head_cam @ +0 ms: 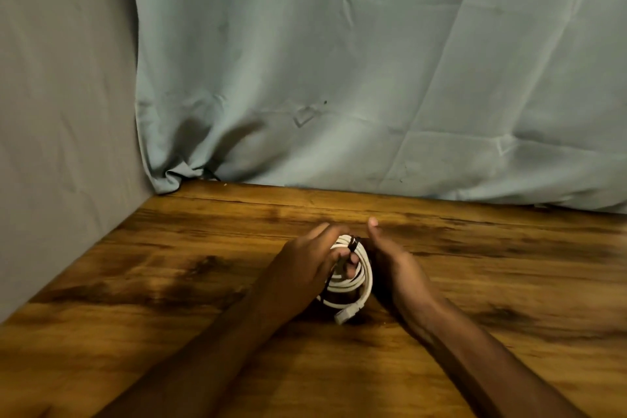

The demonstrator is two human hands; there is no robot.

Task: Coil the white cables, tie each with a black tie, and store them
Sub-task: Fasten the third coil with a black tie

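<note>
Just above the wooden table (169, 282), the left hand (302, 265) curls its fingers through and around the coiled white cable (356, 278), whose black tie (353, 244) sits at the top, while the right hand (393, 265), open with thumb raised, stands just beside the coil.
</note>
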